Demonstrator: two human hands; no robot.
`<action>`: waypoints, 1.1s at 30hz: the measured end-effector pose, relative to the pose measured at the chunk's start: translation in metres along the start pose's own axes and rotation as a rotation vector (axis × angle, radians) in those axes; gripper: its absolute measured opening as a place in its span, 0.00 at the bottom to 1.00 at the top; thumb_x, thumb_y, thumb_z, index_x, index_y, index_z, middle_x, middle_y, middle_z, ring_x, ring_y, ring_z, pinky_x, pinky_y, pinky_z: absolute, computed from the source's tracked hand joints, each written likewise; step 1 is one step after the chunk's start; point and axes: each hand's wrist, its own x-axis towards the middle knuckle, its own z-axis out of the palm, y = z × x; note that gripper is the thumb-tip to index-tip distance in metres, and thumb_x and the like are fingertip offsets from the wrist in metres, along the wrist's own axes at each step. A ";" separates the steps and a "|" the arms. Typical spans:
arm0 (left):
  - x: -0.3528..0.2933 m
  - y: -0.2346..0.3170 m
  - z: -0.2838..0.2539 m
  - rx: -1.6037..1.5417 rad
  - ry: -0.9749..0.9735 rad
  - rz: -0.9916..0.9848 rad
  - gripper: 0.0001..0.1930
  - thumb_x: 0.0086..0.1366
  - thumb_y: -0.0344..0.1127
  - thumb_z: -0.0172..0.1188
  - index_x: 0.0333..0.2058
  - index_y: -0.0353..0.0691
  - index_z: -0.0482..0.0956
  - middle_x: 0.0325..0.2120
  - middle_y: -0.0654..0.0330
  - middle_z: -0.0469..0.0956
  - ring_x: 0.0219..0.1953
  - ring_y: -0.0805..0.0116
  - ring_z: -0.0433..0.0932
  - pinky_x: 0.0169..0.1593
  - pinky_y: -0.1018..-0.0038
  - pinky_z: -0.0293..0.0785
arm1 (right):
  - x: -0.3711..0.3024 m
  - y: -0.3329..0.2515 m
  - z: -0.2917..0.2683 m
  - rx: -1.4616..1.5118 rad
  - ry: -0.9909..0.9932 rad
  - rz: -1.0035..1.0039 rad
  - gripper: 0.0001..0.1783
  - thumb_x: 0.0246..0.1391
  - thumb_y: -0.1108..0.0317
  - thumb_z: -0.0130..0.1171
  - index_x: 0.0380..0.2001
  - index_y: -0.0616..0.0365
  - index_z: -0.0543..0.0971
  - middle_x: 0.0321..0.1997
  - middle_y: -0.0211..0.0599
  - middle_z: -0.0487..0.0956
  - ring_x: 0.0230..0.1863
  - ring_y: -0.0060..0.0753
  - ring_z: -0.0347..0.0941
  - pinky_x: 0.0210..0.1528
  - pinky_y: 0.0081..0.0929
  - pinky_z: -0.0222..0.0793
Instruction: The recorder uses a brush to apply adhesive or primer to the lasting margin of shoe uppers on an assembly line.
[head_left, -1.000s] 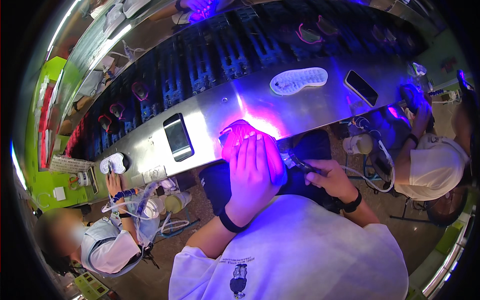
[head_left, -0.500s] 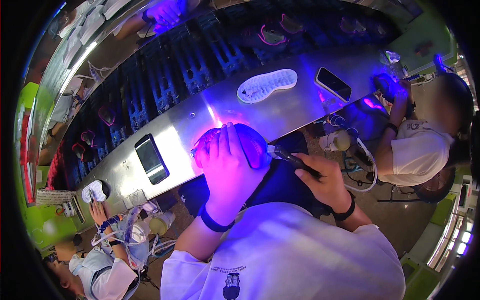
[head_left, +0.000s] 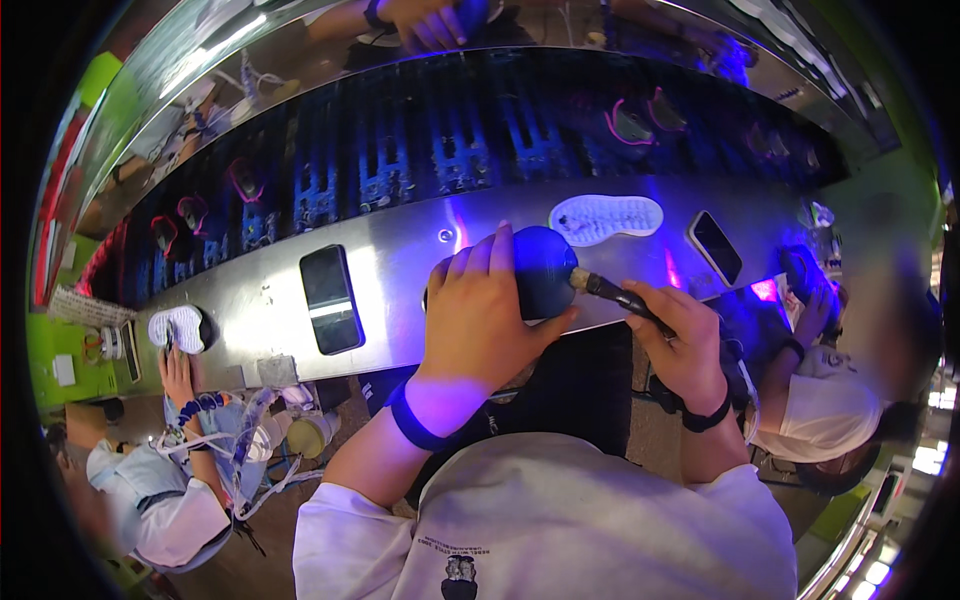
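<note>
My left hand (head_left: pixel 478 315) is closed over a dark shoe upper (head_left: pixel 545 262) at the bench's near edge, its fingers pointing away from me and its palm hiding much of the upper. A smooth rounded end of the upper shows to the right of the fingers. My right hand (head_left: pixel 682 345) grips a brush (head_left: pixel 636 302) by its dark handle. The brush's pale bristle end meets the right side of the upper. Just beyond the upper lies a white shoe sole (head_left: pixel 625 218) with a patterned surface facing up.
Phones (head_left: pixel 330 300) (head_left: pixel 716 248) lie on the metal bench (head_left: pixel 400 235). Behind runs a dark slatted conveyor (head_left: pixel 380 160) carrying several pink-edged shoe parts (head_left: pixel 630 122). Co-workers sit left and right; the left one's hand (head_left: pixel 178 375) touches a white sole (head_left: pixel 178 328). Cups (head_left: pixel 308 436) stand low left.
My view has shifted, so the bench sits differently. The upper has been turned, its rounded end now showing on the right. Less violet light falls on my left hand. The brush remains at the upper.
</note>
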 end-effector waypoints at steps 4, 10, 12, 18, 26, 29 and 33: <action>-0.010 -0.033 -0.013 0.090 -0.179 0.014 0.56 0.47 0.49 0.79 0.71 0.35 0.58 0.46 0.44 0.80 0.48 0.43 0.81 0.54 0.57 0.76 | 0.003 0.026 0.039 0.255 0.013 0.062 0.21 0.58 0.73 0.68 0.56 0.59 0.82 0.29 0.34 0.78 0.27 0.25 0.71 0.31 0.27 0.67; -0.029 -0.055 -0.011 -0.053 -0.135 0.063 0.55 0.49 0.44 0.78 0.72 0.37 0.57 0.47 0.43 0.80 0.47 0.43 0.82 0.45 0.54 0.82 | 0.001 0.040 0.045 0.586 -0.167 0.317 0.20 0.61 0.71 0.67 0.55 0.65 0.81 0.38 0.33 0.85 0.36 0.22 0.76 0.41 0.24 0.73; -0.042 -0.057 -0.010 -0.147 -0.122 0.104 0.54 0.49 0.44 0.78 0.71 0.36 0.58 0.47 0.42 0.81 0.46 0.42 0.83 0.46 0.55 0.82 | 0.005 0.031 0.033 0.477 -0.072 0.172 0.20 0.60 0.71 0.68 0.55 0.64 0.82 0.38 0.35 0.85 0.37 0.23 0.78 0.42 0.24 0.74; -0.058 -0.024 -0.025 -0.636 -0.322 0.062 0.49 0.50 0.42 0.81 0.68 0.35 0.65 0.54 0.48 0.81 0.55 0.55 0.83 0.58 0.62 0.79 | 0.017 -0.016 -0.021 0.362 -0.123 -0.080 0.21 0.57 0.70 0.71 0.54 0.58 0.84 0.39 0.39 0.86 0.36 0.27 0.81 0.41 0.26 0.75; -0.062 -0.004 -0.030 -0.826 -0.455 -0.039 0.45 0.52 0.38 0.81 0.66 0.35 0.67 0.54 0.55 0.81 0.56 0.65 0.80 0.61 0.65 0.76 | 0.000 0.001 -0.024 0.385 -0.060 -0.192 0.21 0.56 0.72 0.71 0.54 0.59 0.83 0.42 0.40 0.88 0.40 0.28 0.83 0.42 0.26 0.76; -0.058 0.002 -0.030 -0.928 -0.492 -0.109 0.42 0.53 0.37 0.81 0.64 0.36 0.69 0.51 0.58 0.81 0.54 0.68 0.81 0.60 0.66 0.76 | -0.008 0.019 -0.015 0.460 -0.034 -0.200 0.21 0.56 0.73 0.71 0.54 0.60 0.84 0.41 0.41 0.88 0.40 0.29 0.83 0.43 0.28 0.76; -0.054 0.001 -0.022 -1.037 -0.590 -0.327 0.37 0.58 0.36 0.78 0.63 0.35 0.69 0.49 0.58 0.82 0.52 0.69 0.81 0.57 0.67 0.77 | -0.018 0.038 -0.005 0.447 -0.078 -0.109 0.21 0.55 0.75 0.71 0.53 0.61 0.84 0.41 0.42 0.87 0.39 0.30 0.83 0.43 0.30 0.76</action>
